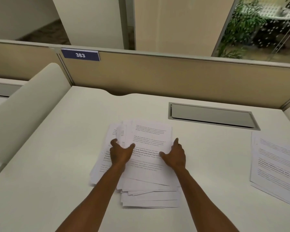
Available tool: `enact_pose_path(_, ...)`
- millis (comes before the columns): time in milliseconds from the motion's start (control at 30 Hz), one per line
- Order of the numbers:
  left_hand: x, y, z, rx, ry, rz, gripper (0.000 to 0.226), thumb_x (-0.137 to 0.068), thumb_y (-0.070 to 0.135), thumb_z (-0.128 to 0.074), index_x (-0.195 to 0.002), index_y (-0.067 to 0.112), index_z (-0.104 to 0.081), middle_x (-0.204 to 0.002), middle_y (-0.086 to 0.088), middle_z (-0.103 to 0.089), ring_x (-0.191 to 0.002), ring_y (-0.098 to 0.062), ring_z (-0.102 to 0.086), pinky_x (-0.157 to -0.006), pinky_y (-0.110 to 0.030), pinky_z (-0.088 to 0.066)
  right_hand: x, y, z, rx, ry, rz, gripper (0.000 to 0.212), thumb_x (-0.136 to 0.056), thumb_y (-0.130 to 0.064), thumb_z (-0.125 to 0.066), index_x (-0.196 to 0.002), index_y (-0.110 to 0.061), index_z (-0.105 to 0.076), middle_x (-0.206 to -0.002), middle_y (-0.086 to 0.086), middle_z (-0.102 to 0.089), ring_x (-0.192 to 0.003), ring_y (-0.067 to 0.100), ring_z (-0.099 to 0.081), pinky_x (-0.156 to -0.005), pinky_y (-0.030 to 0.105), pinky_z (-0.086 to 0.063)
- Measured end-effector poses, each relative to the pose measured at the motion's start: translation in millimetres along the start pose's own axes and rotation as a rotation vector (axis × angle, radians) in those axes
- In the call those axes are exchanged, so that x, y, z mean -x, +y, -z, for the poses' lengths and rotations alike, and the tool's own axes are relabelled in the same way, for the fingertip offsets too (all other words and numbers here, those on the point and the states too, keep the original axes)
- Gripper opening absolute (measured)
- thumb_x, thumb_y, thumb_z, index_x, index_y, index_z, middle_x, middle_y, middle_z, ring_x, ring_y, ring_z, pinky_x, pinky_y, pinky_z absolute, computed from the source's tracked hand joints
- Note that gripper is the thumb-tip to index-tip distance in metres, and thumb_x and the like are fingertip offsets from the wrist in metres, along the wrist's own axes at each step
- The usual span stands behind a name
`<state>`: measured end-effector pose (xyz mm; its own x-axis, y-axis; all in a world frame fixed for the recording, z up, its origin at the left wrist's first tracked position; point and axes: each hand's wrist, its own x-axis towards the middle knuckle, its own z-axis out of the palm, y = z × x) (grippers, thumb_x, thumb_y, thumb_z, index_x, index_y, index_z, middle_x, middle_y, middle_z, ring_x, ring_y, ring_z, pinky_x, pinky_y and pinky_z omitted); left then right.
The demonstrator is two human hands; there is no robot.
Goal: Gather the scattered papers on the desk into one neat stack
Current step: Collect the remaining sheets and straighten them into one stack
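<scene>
While both hands (120, 154) (174, 156) press, pile (147, 164) edges splay unevenly.

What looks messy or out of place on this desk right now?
The pile of papers under both hands is untidy: sheets fan out at different angles, with corners sticking out at the near and left edges. A separate sheet lies apart at the desk's right side, not yet gathered. Nothing looks torn or spilled.

"383" on blue partition plate (80, 55)
</scene>
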<state>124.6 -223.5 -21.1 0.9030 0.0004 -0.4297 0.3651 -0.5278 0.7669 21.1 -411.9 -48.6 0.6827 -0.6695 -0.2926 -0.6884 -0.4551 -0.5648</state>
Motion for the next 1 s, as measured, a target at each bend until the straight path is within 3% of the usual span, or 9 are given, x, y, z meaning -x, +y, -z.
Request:
enact_pose_path(67, -5.8, 8.6, 7.3, 0.19, -0.054, 0.124, 0.078, -0.082, 0.03, -0.083, -0.145, 0.01, -0.041, -0.138, -0.012, -0.057, -0.118, -0.032, -0.059, -0.095, -0.04, -0.05, 0.4, 0.8, -3.9, 0.001, 0.009, 0.0, 0.11, -0.08, -0.043, -0.076, -0.157, -0.008, -0.007, -0.15, 0.014, -0.041, -0.136, 0.034, -0.04, -0.106, 0.043, -0.042)
enact_pose_path(167, -9.1, 16.4, 16.0, 0.258, -0.236, 0.179, 0.051, -0.077, 0.028, -0.087, -0.118, 0.009, -0.064, -0.104, -0.006, -0.069, -0.082, -0.019, -0.065, -0.073, -0.031, -0.055, 3.5, 4.3, -6.6, 0.023, 0.03, 0.01, 0.105, -0.08, -0.042, -0.075, -0.157, -0.01, -0.011, -0.149, 0.012, -0.042, -0.135, 0.033, -0.039, -0.106, 0.046, -0.043)
enact_pose_path(267, -6.8, 17.7, 11.5, -0.04, -0.224, 0.059, 0.091, -0.047, 0.057, -0.089, -0.127, 0.02, -0.063, -0.126, -0.011, -0.064, -0.107, -0.029, -0.065, -0.092, -0.046, -0.058, 8.0, 7.9, -9.8, 0.048, 0.041, 0.03, 0.1, -0.082, -0.041, -0.073, -0.157, -0.012, -0.014, -0.147, 0.011, -0.043, -0.134, 0.033, -0.038, -0.106, 0.048, -0.041)
enact_pose_path(400, 6.8, 18.0, 1.0, -0.4, -0.147, -0.044, 0.09, -0.07, 0.052, -0.084, -0.145, 0.031, -0.038, -0.141, -0.018, -0.038, -0.133, -0.041, -0.038, -0.109, -0.054, -0.041, 15.5, 12.9, -14.8, 0.038, 0.048, 0.06, 0.098, -0.081, -0.039, -0.073, -0.157, -0.013, -0.016, -0.145, 0.011, -0.044, -0.133, 0.032, -0.04, -0.106, 0.047, -0.041)
enact_pose_path(567, 9.1, 20.1, -7.1, -0.259, -0.188, -0.064, 0.091, -0.068, 0.048, -0.085, -0.144, 0.034, -0.038, -0.135, -0.014, -0.053, -0.119, -0.036, -0.056, -0.101, -0.05, -0.051, 21.1, 18.7, -20.0, -0.006, 0.07, 0.049, 0.097, -0.08, -0.035, -0.073, -0.156, -0.012, -0.018, -0.144, 0.013, -0.044, -0.131, 0.032, -0.042, -0.106, 0.043, -0.043)
enact_pose_path(633, 10.6, 24.9, -8.3, -0.286, -0.189, -0.075, 0.088, -0.07, 0.053, -0.082, -0.144, 0.037, -0.037, -0.136, -0.008, -0.057, -0.126, -0.036, -0.051, -0.109, -0.053, -0.041, 22.0, 20.0, -20.7, -0.018, 0.076, 0.049, 0.096, -0.08, -0.034, -0.074, -0.156, -0.011, -0.02, -0.144, 0.014, -0.044, -0.131, 0.032, -0.042, -0.105, 0.044, -0.043)
enact_pose_path(733, 12.1, 28.6, -10.6, -0.425, -0.148, -0.048, 0.087, -0.077, 0.056, -0.078, -0.148, 0.039, -0.031, -0.142, -0.015, -0.045, -0.137, -0.04, -0.033, -0.115, -0.054, -0.026, 22.3, 21.1, -20.3, -0.008, 0.08, 0.058, 0.094, -0.081, -0.035, -0.074, -0.155, -0.01, -0.022, -0.145, 0.015, -0.044, -0.132, 0.033, -0.041, -0.105, 0.044, -0.043)
enact_pose_path(867, 6.4, 21.6, -10.5, -0.415, -0.128, -0.028, 0.087, -0.077, 0.049, -0.08, -0.148, 0.036, -0.03, -0.14, -0.019, -0.037, -0.134, -0.04, -0.035, -0.109, -0.052, -0.037, 22.0, 22.4, -20.0, 0.009, 0.082, 0.067, 0.094, -0.081, -0.037, -0.075, -0.155, -0.01, -0.023, -0.145, 0.014, -0.043, -0.133, 0.033, -0.041, -0.105, 0.044, -0.042)
enact_pose_path(1000, 0.6, 20.9, -4.7, -0.282, -0.141, -0.036, 0.086, -0.074, 0.044, -0.084, -0.144, 0.031, -0.036, -0.127, -0.014, -0.043, -0.115, -0.036, -0.054, -0.101, -0.051, -0.051, 21.0, 21.2, -20.4, 0.025, 0.081, 0.07, 0.093, -0.08, -0.036, -0.076, -0.154, -0.009, -0.025, -0.145, 0.016, -0.042, -0.131, 0.035, -0.04, -0.104, 0.044, -0.042)
